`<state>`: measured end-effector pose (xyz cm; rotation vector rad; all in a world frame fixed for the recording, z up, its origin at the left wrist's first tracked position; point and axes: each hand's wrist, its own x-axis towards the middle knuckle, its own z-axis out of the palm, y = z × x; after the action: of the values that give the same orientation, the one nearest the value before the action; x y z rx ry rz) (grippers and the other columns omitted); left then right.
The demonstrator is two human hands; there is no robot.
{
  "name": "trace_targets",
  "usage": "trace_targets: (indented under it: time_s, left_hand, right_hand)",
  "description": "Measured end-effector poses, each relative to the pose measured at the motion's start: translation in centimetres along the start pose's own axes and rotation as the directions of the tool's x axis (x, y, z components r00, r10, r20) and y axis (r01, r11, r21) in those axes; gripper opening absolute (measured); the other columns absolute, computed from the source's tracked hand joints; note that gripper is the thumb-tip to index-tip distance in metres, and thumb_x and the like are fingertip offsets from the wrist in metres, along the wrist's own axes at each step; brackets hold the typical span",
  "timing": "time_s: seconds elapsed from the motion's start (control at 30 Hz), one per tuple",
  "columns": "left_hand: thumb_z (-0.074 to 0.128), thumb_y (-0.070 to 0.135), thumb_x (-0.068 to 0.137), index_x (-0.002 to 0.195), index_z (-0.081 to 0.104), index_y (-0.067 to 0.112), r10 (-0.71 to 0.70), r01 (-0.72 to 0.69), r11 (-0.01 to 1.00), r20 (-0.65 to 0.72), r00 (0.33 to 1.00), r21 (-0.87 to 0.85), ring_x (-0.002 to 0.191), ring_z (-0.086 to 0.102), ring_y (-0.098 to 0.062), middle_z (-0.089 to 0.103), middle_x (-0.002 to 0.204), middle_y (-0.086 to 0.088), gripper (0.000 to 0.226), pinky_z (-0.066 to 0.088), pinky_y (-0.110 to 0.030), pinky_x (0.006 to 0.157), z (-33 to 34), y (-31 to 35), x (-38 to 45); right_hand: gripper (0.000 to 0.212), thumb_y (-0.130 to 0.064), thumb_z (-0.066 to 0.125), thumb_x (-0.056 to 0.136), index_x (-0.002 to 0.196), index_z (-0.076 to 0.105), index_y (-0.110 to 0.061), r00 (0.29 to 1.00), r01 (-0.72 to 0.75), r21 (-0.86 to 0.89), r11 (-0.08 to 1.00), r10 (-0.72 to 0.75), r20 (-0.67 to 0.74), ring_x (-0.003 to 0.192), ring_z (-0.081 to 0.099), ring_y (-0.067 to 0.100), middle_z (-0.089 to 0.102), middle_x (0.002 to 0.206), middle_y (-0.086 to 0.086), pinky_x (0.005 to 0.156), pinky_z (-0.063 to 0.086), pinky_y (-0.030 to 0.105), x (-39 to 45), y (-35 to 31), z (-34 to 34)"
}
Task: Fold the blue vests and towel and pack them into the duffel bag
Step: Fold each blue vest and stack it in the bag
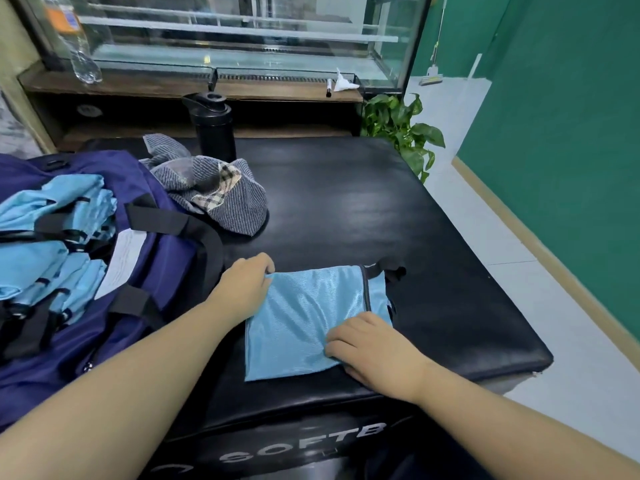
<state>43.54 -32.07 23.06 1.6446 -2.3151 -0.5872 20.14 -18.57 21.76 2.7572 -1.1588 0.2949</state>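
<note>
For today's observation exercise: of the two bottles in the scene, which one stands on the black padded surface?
The black bottle with the flip lid, standing behind the grey towel. The clear plastic bottle stands on the wooden ledge instead.

Both bare forearms are stretched forward, the left hand (246, 286) held knuckles-up with its fingers curled and pinching, the right hand (372, 348) laid lower and nearer, palm down, its fingers bent and pressed flat.

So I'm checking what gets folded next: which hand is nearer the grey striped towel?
Left. The left hand grips the folded blue vest's far-left corner, just below the towel. The right hand rests on the vest's near-right edge, farther away.
</note>
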Motion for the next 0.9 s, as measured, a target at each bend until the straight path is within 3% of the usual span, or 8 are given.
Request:
trace_targets:
  time_s: [0.1, 0.17, 0.27, 0.37, 0.5, 0.67, 0.77, 0.9]
  left_hand:
    - [0.046, 0.013, 0.089, 0.094, 0.043, 0.019, -0.001, 0.004, 0.997, -0.039, 0.999, 0.075, 0.081, 0.047, -0.025, 0.051, 0.077, 0.003, 0.009, 0.035, -0.035, 0.067, -0.8, -0.3, -1.7]
    - [0.048, 0.014, 0.088, 0.095, 0.044, 0.022, 0.065, -0.062, 0.992, -0.025, 0.998, 0.112, 0.078, 0.046, -0.022, 0.049, 0.070, 0.006, 0.012, 0.036, -0.035, 0.067, -1.2, -0.8, -3.6]
    - [0.051, 0.019, 0.091, 0.096, 0.053, 0.031, 0.164, -0.164, 0.986, 0.063, 0.984, -0.006, 0.082, 0.043, -0.006, 0.054, 0.076, 0.011, 0.013, 0.038, -0.024, 0.075, -1.0, -1.2, -7.3]
    - [0.051, 0.033, 0.092, 0.101, 0.058, 0.035, 0.255, -0.242, 0.963, 0.119, 0.959, -0.119, 0.090, 0.045, 0.000, 0.056, 0.084, 0.019, 0.011, 0.037, -0.016, 0.082, -0.3, -1.1, -11.0]
    - [0.044, 0.046, 0.090, 0.101, 0.064, 0.037, 0.373, -0.363, 0.920, 0.041, 0.927, -0.149, 0.091, 0.047, 0.003, 0.054, 0.092, 0.024, 0.024, 0.038, -0.014, 0.085, 0.1, -2.5, -13.3]
    - [0.034, 0.022, 0.094, 0.123, 0.056, 0.033, 0.496, -0.495, 0.868, 0.002, 0.869, 0.016, 0.133, 0.037, -0.002, 0.046, 0.139, 0.014, 0.038, 0.027, -0.015, 0.108, 0.0, -3.5, -13.2]
    - [0.031, 0.013, 0.091, 0.133, 0.049, 0.033, 0.540, -0.541, 0.841, 0.053, 0.840, 0.017, 0.139, 0.031, -0.002, 0.041, 0.146, 0.017, 0.050, 0.025, -0.017, 0.112, 0.5, -3.5, -12.9]
    - [0.049, -0.001, 0.090, 0.129, 0.040, 0.061, 0.332, -0.326, 0.909, -0.022, 0.943, -0.258, 0.131, 0.039, 0.006, 0.041, 0.138, 0.035, 0.073, 0.026, -0.013, 0.110, 1.4, -3.0, -12.7]
  right_hand:
    - [0.016, -0.008, 0.060, 0.078, 0.086, 0.063, -0.022, 0.991, -0.037, -0.114, 0.993, 0.021, -0.134, 0.087, 0.054, 0.017, 0.061, 0.094, -0.006, 0.084, 0.035, 0.030, -0.2, 2.1, 0.1]
    - [0.020, -0.006, 0.067, 0.069, 0.079, 0.065, -0.023, 0.956, -0.220, -0.173, 0.960, 0.177, -0.232, 0.080, 0.047, 0.018, 0.058, 0.084, -0.004, 0.075, 0.030, 0.031, 0.1, 3.8, 0.2]
    - [0.036, 0.000, 0.080, 0.059, 0.085, 0.073, -0.025, 0.881, -0.446, -0.087, 0.891, 0.420, -0.217, 0.068, 0.049, 0.020, 0.057, 0.076, -0.003, 0.063, 0.030, 0.029, 1.0, 5.0, 1.0]
    - [0.034, -0.003, 0.070, 0.071, 0.102, 0.073, -0.017, 0.857, -0.486, 0.124, 0.865, 0.499, -0.126, 0.072, 0.060, 0.028, 0.065, 0.089, 0.002, 0.058, 0.045, 0.032, 1.2, 3.8, 1.8]
    - [0.040, -0.028, 0.042, 0.092, 0.123, 0.063, -0.017, 0.866, -0.458, 0.327, 0.827, 0.498, -0.049, 0.104, 0.057, 0.021, 0.061, 0.120, -0.001, 0.090, 0.048, 0.035, -0.9, 1.7, 0.9]
    - [0.059, -0.024, 0.051, 0.078, 0.137, 0.044, -0.023, 0.964, -0.254, 0.381, 0.889, 0.264, 0.026, 0.143, 0.025, 0.013, 0.032, 0.152, -0.005, 0.116, 0.020, 0.029, -4.0, -0.4, -0.1]
    - [0.055, -0.030, 0.053, 0.080, 0.134, 0.047, -0.024, 0.973, -0.230, 0.363, 0.903, 0.219, 0.071, 0.145, 0.017, 0.006, 0.034, 0.151, -0.011, 0.119, 0.013, 0.033, -4.1, -0.6, 0.0]
    - [0.041, -0.033, 0.051, 0.082, 0.122, 0.061, -0.025, 0.960, -0.273, 0.350, 0.896, 0.277, 0.040, 0.136, 0.034, 0.002, 0.051, 0.138, -0.015, 0.113, 0.029, 0.033, -3.3, -0.4, 0.6]
